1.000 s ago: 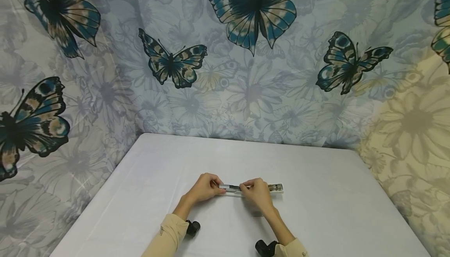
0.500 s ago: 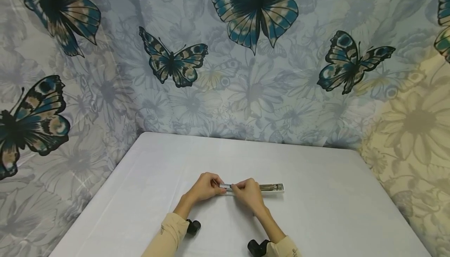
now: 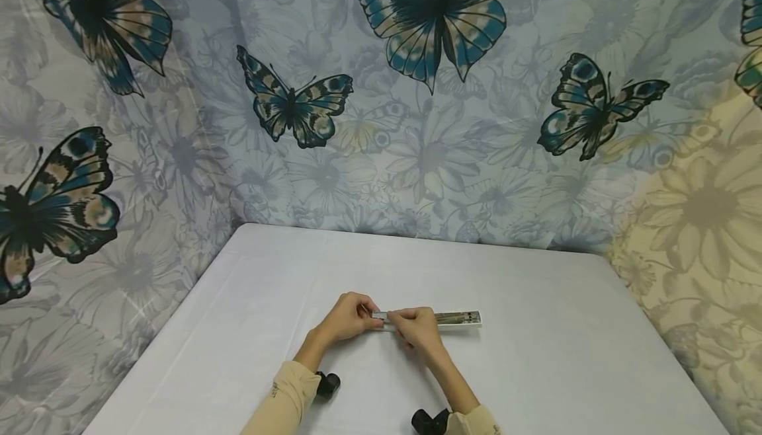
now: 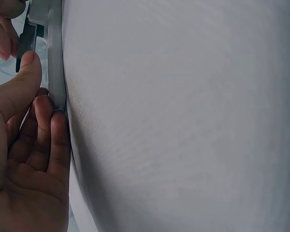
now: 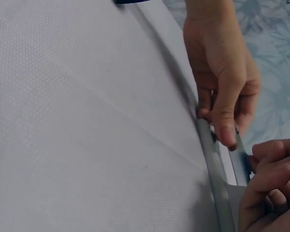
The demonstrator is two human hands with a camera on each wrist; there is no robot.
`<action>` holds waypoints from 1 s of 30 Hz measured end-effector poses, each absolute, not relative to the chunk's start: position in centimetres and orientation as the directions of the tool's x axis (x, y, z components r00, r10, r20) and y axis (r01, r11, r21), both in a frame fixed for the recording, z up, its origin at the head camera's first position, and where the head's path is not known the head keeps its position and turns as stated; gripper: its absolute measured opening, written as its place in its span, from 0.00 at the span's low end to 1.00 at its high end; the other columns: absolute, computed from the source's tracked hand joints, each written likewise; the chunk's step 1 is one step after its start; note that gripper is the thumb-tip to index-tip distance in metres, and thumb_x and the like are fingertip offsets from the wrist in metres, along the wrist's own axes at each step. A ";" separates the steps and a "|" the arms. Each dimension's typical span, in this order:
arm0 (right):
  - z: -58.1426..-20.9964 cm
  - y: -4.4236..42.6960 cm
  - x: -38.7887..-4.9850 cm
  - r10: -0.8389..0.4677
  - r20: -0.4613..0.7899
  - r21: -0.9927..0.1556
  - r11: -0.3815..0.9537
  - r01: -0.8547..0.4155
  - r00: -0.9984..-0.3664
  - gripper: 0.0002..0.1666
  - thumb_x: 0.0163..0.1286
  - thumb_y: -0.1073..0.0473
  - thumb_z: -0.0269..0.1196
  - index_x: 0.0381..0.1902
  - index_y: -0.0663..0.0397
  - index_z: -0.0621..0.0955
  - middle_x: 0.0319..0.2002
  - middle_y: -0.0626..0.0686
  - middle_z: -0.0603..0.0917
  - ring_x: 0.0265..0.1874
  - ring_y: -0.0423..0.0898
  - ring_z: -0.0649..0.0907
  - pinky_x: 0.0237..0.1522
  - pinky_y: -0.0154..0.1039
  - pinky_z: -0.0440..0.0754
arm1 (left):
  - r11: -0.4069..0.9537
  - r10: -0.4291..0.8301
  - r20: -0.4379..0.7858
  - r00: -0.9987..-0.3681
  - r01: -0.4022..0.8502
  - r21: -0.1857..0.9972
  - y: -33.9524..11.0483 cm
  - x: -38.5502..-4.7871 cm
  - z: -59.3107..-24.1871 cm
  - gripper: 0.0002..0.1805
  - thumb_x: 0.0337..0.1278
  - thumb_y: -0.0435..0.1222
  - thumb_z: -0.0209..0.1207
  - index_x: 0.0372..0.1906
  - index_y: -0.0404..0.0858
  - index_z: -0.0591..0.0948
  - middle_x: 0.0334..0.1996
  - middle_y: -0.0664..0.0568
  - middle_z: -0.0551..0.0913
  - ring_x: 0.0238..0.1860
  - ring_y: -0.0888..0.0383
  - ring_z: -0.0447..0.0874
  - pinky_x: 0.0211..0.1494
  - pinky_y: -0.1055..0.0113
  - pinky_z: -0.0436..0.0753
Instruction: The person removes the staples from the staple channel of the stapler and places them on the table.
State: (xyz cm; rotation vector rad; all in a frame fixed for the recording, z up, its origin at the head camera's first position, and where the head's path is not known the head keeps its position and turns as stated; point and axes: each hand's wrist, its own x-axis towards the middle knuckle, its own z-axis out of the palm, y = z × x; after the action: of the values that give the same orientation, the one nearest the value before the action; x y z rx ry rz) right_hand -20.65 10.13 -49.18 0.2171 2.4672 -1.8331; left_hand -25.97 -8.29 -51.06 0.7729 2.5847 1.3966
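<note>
A long, narrow white case (image 3: pixel 473 320) lies across the table, with brownish and metallic parts showing along its top. My left hand (image 3: pixel 347 318) grips its left end. In the left wrist view the thumb lies against a thin dark strip (image 4: pixel 26 46), and the other fingers reach the pale rail (image 4: pixel 55 53) of the case. Close beside it, my right hand (image 3: pixel 419 330) pinches at the strip, thumb and forefinger over the case. The right wrist view has the strip (image 5: pixel 240 166) running between both hands; its exact kind is unclear, and fingers hide its ends.
A white-covered table (image 3: pixel 565 342) carries the case. Patterned butterfly cloth (image 3: pixel 428 157) hangs behind the table and at its sides. Black wrist cameras (image 3: pixel 328 385) sit at both cuffs.
My right hand has slid left along the case, nearer my left hand, uncovering more of the case's right part. The left hand has kept its place.
</note>
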 end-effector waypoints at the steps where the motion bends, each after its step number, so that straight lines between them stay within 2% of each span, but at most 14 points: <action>1: -49.2 10.1 -20.6 0.084 -0.145 -0.953 0.256 0.162 -0.986 0.14 0.67 0.60 0.68 0.40 0.69 0.89 0.12 0.45 0.75 0.08 0.33 0.64 0.14 0.28 0.63 | 0.449 0.480 0.144 -0.866 0.383 0.808 -8.3 -26.0 -51.1 0.07 0.51 0.34 0.76 0.34 0.37 0.89 0.26 0.49 0.87 0.22 0.68 0.74 0.27 0.74 0.74; 10: -49.5 9.9 -20.9 0.088 -0.184 -0.965 0.173 0.197 -0.979 0.16 0.68 0.58 0.68 0.39 0.71 0.88 0.11 0.42 0.72 0.10 0.34 0.65 0.15 0.28 0.65 | 0.449 0.475 0.139 -0.869 0.375 0.811 -8.3 -26.0 -51.0 0.07 0.51 0.35 0.76 0.33 0.38 0.89 0.26 0.50 0.87 0.21 0.68 0.74 0.26 0.74 0.74; 20: -49.0 10.7 -20.7 0.089 -0.261 -0.961 0.065 0.267 -0.961 0.18 0.68 0.58 0.68 0.43 0.71 0.86 0.14 0.43 0.73 0.13 0.34 0.68 0.17 0.27 0.68 | 0.462 0.477 0.135 -0.868 0.378 0.802 -8.3 -26.0 -51.1 0.07 0.51 0.35 0.76 0.33 0.38 0.89 0.26 0.51 0.87 0.21 0.68 0.74 0.26 0.75 0.74; 30: -49.0 13.9 -17.9 0.085 -0.291 -0.951 0.081 0.298 -0.953 0.19 0.67 0.54 0.69 0.42 0.68 0.87 0.14 0.44 0.71 0.14 0.36 0.66 0.16 0.28 0.66 | 0.475 0.460 0.110 -0.881 0.349 0.807 -8.2 -25.9 -51.1 0.06 0.51 0.34 0.76 0.33 0.38 0.89 0.26 0.53 0.86 0.23 0.66 0.73 0.27 0.74 0.73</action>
State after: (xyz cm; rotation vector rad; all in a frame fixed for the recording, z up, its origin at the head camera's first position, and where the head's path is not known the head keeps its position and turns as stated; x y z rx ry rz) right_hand -17.94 13.86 -48.96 0.3925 2.1861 -1.9889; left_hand -25.92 -8.15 -51.09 0.7147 2.5916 1.3746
